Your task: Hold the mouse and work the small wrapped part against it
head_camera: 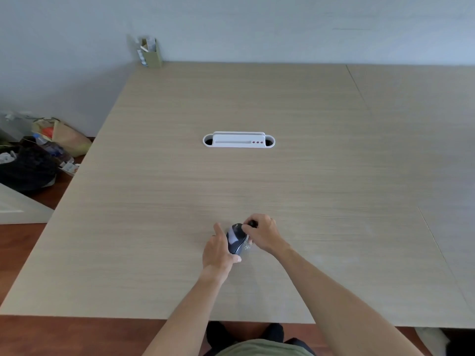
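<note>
Head view, hands gripping rounded dark mouse (236, 238)

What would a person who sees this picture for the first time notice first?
The eye goes first to the two hands near the front edge of the wide, light wooden table: the left hand grips a dark computer mouse, and the right hand pinches at its far end. Next comes the white cable port set into the middle of the table, then the small box of papers at the far left corner.
</note>
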Available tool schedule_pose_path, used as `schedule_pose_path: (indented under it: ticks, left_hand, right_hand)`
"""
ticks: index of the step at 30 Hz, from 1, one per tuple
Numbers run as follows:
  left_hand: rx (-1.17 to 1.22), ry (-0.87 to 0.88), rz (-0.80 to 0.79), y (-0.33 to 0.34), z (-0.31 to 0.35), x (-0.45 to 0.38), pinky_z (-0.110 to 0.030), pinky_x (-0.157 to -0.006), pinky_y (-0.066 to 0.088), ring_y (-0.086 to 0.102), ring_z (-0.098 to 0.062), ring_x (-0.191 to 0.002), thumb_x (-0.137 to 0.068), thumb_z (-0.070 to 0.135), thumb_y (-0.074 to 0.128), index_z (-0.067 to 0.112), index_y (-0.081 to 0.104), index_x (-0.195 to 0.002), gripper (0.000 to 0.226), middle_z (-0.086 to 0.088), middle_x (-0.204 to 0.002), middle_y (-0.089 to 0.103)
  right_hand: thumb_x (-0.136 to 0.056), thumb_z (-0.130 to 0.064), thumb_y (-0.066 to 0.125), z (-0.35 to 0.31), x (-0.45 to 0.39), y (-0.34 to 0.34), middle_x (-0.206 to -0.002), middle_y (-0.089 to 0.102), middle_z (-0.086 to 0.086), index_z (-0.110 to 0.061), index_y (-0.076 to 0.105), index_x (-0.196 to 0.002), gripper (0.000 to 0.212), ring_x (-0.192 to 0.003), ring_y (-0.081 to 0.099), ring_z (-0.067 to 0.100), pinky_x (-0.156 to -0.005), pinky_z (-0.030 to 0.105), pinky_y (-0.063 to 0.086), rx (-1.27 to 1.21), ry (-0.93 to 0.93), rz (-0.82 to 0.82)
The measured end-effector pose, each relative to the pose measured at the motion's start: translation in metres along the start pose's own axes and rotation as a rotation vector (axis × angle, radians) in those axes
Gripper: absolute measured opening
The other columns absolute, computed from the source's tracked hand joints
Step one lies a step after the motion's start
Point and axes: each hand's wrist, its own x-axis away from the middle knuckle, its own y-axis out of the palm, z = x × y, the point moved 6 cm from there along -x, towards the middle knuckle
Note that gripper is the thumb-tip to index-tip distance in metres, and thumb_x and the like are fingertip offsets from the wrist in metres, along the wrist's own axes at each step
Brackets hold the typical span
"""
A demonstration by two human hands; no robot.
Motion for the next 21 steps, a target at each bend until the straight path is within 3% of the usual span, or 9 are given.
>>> schedule_pose_path:
  ticks: [2, 5, 7, 9, 12, 18, 21]
  left_hand:
    - [-0.015, -0.004, -0.009, -0.001, 0.002, -0.001, -0.036, -0.069, 0.054, 0.06, -0.026, -0.081, -0.057, 0.018, 0.091, 0.013, 0.03, -0.116, 0.085, -0.005, -0.094, 0.059]
    - [-0.045, -0.029, -0.018, -0.004, 0.004, 0.0, -0.034, -0.066, 0.052, 0.055, -0.026, -0.078, -0.057, 0.018, 0.091, 0.012, 0.03, -0.118, 0.086, -0.004, -0.09, 0.053]
    - [-0.04, -0.032, -0.014, -0.004, 0.004, 0.0, -0.033, -0.064, 0.05, 0.054, -0.026, -0.077, -0.057, 0.018, 0.09, 0.011, 0.031, -0.118, 0.086, -0.004, -0.089, 0.053]
    - [-0.033, -0.028, -0.014, -0.003, 0.003, -0.001, -0.032, -0.064, 0.049, 0.053, -0.024, -0.077, -0.058, 0.018, 0.09, 0.012, 0.031, -0.119, 0.085, -0.002, -0.091, 0.053]
    - [-0.03, -0.026, -0.023, -0.001, 0.003, -0.001, -0.03, -0.065, 0.047, 0.052, -0.023, -0.078, -0.059, 0.018, 0.09, 0.012, 0.032, -0.117, 0.083, -0.003, -0.095, 0.058]
    - [-0.091, -0.054, -0.024, -0.003, 0.003, -0.001, -0.033, -0.064, 0.051, 0.054, -0.026, -0.076, -0.058, 0.02, 0.09, 0.012, 0.032, -0.116, 0.083, -0.004, -0.091, 0.054]
    - [-0.08, -0.049, -0.019, -0.001, 0.002, -0.002, -0.034, -0.065, 0.053, 0.058, -0.026, -0.079, -0.056, 0.021, 0.09, 0.013, 0.032, -0.115, 0.084, -0.006, -0.097, 0.06]
  right_hand:
    - [-0.081, -0.008, 0.058, 0.008, -0.004, 0.0, -0.063, 0.062, 0.004, -0.004, 0.066, -0.076, 0.01, -0.065, 0.063, 0.026, -0.056, 0.025, 0.045, 0.017, 0.054, 0.018]
    - [-0.085, -0.005, 0.053, 0.014, -0.008, -0.014, -0.069, 0.06, 0.01, 0.0, 0.06, -0.075, 0.013, -0.061, 0.052, 0.024, -0.052, 0.031, 0.039, 0.112, 0.058, 0.189]
    - [-0.084, -0.004, 0.052, 0.008, -0.006, -0.021, -0.068, 0.059, 0.008, 0.0, 0.059, -0.075, 0.013, -0.057, 0.048, 0.018, -0.048, 0.025, 0.037, 0.065, 0.032, 0.252]
    - [-0.081, -0.004, 0.054, 0.002, -0.004, -0.019, -0.064, 0.061, 0.003, -0.001, 0.065, -0.076, 0.012, -0.055, 0.051, 0.014, -0.046, 0.015, 0.037, -0.002, 0.028, 0.205]
    - [-0.076, -0.003, 0.052, -0.002, -0.001, 0.0, -0.054, 0.061, 0.004, -0.003, 0.068, -0.077, 0.016, -0.051, 0.057, 0.016, -0.044, 0.012, 0.041, -0.04, 0.068, -0.006]
    - [-0.084, -0.003, 0.051, 0.008, -0.01, -0.007, -0.066, 0.059, 0.01, -0.002, 0.059, -0.07, 0.017, -0.057, 0.048, 0.022, -0.05, 0.03, 0.038, 0.149, 0.057, 0.168]
    - [-0.083, -0.005, 0.056, -0.005, -0.012, -0.007, -0.067, 0.064, 0.01, 0.0, 0.065, -0.075, 0.014, -0.059, 0.048, 0.019, -0.049, 0.017, 0.036, 0.062, 0.004, 0.166]
